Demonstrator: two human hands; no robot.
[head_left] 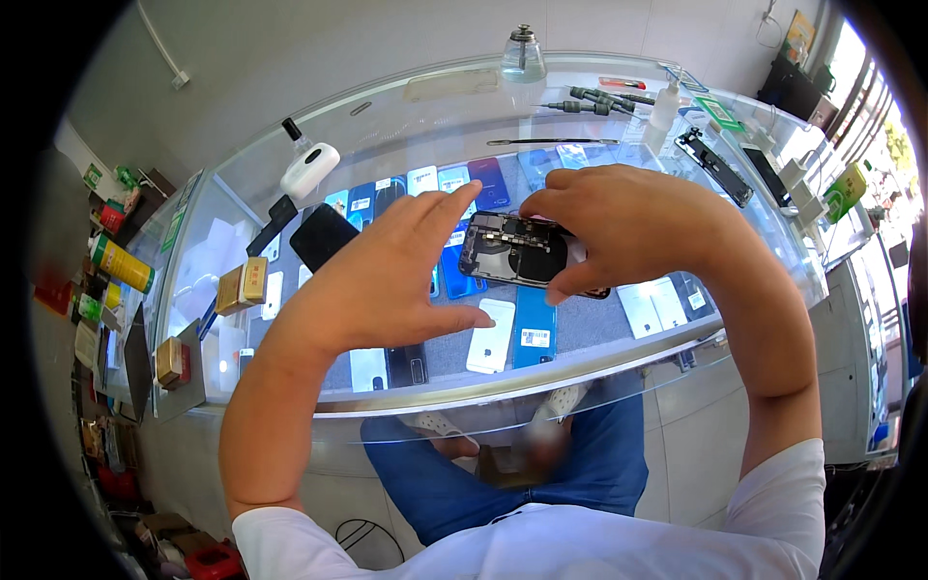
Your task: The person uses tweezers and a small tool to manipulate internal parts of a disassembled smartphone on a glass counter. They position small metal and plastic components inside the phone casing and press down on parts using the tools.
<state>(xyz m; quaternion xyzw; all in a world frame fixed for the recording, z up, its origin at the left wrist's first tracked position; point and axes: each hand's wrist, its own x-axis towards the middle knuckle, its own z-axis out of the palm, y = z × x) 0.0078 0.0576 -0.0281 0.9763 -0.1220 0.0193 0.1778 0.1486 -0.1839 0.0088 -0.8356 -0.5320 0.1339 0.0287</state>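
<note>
Clock read with the uncovered phone as centre. Desk (pixel 416 126): glass-topped display case, runs all round, near edge at 6 o'clock. Right hand (pixel 623 222) at 2–3 o'clock, grip holding the uncovered phone, fingers over its far edge, thumb at its near edge. Left hand (pixel 387 256) at 9 o'clock, grip wide, thumb and forefinger spread toward the phone; contact with it, can't tell.

Uncovered phone (pixel 514 251) at dead centre, over the glass, between both hands; inner side faces up, strip of small parts along the far side, dark patch mid-body, right end partly covered by the right hand. Resting or lifted: can't tell.

Blue phone (pixel 536 329) at 6 o'clock and white phone (pixel 490 336) at 7, side by side, look to be under the glass with more phones around. Black slab (pixel 324 235) at 9 o'clock, just beside the left hand. Phone frame (pixel 715 166) at 2. White rounded device (pixel 311 170) at 10. Glass jar (pixel 523 60), metal top, at 12, far side. White bottle (pixel 666 106) between 1 and 2, upright. Small box (pixel 242 286) at 9, well apart. Screwdrivers (pixel 599 101) in a cluster at 1. Thin metal tool (pixel 553 142) at 12, lying flat.
</note>
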